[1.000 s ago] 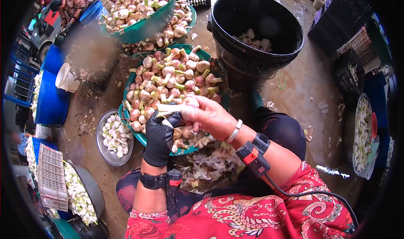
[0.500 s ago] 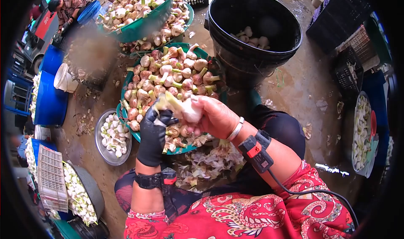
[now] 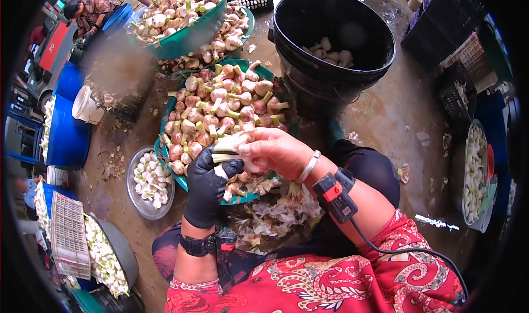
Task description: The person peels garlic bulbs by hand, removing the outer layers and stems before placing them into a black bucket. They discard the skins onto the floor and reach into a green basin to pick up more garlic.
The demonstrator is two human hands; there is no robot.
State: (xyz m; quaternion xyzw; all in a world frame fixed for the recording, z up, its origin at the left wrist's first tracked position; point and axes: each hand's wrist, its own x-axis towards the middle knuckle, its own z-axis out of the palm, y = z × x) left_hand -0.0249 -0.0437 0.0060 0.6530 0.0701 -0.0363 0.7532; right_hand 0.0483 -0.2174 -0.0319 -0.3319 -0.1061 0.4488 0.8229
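In a black glove, my left hand (image 3: pixel 208 187) is closed around the pale stem end of a garlic bulb (image 3: pixel 233 142). My bare right hand (image 3: pixel 281 152) pinches the same garlic from the other side, its fingers covering much of the bulb. Both hands are over the near edge of a green basin (image 3: pixel 165 142) heaped with untrimmed garlic bulbs (image 3: pixel 220 100) with stems. Loose garlic skins (image 3: pixel 275 216) lie below my hands, between my legs.
A black bucket (image 3: pixel 330 81) holding a few white bulbs stands beyond my right hand. At left sits a metal bowl (image 3: pixel 132 194) of peeled garlic. Another heaped green basin (image 3: pixel 193 37) is farther back. A person (image 3: pixel 93 15) works at upper left.
My left hand has drawn slightly down and right and turned, its fingers now around the stem end. My right hand has shifted a little, keeping hold of the garlic.
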